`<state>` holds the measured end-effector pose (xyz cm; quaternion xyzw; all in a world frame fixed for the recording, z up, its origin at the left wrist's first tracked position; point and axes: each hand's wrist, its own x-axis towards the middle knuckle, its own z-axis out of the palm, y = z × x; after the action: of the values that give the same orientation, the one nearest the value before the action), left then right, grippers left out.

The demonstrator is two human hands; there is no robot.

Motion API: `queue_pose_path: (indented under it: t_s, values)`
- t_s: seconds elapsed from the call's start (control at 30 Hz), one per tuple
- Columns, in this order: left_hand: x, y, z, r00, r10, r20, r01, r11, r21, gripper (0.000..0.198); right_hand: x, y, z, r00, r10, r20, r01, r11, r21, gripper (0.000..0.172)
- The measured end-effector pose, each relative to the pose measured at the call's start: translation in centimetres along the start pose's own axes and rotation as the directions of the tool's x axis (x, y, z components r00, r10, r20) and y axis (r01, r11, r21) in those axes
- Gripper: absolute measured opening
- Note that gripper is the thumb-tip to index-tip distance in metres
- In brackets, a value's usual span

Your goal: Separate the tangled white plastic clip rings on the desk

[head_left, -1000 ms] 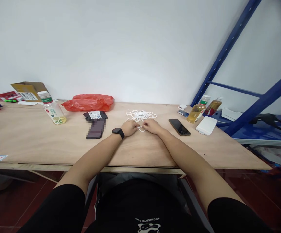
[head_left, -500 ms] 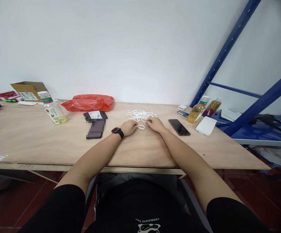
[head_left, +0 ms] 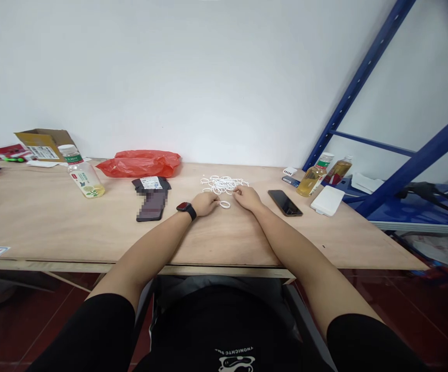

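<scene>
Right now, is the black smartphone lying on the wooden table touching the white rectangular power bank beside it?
Apart. In the head view, a strip of bare wooden table shows between the black smartphone and the white power bank.

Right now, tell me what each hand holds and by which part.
The left hand touches a single white ring at its left edge. The right hand reaches the pile of white rings; grip too small to tell.

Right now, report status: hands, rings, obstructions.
Left hand at single ring. Right hand at ring pile. Grips unclear. Phone right of hands, apart.
</scene>
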<state>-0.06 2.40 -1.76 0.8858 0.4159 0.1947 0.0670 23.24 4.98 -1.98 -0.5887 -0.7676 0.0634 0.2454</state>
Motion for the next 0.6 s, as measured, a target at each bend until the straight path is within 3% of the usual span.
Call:
queue_pose_path:
  t_s: [0.3,0.6]
  values:
    - [0.1,-0.5,0.3,1.0,0.022,-0.011,-0.022,1.0,-0.004,0.023,0.8,-3.6,1.7,0.985,-0.173,0.011,0.173,0.976,-0.135,0.032]
    - [0.2,-0.4,0.2,1.0,-0.002,-0.007,0.002,0.998,-0.056,0.022,1.1,-3.0,2.1,0.983,-0.177,0.044,0.181,0.976,-0.119,0.027]
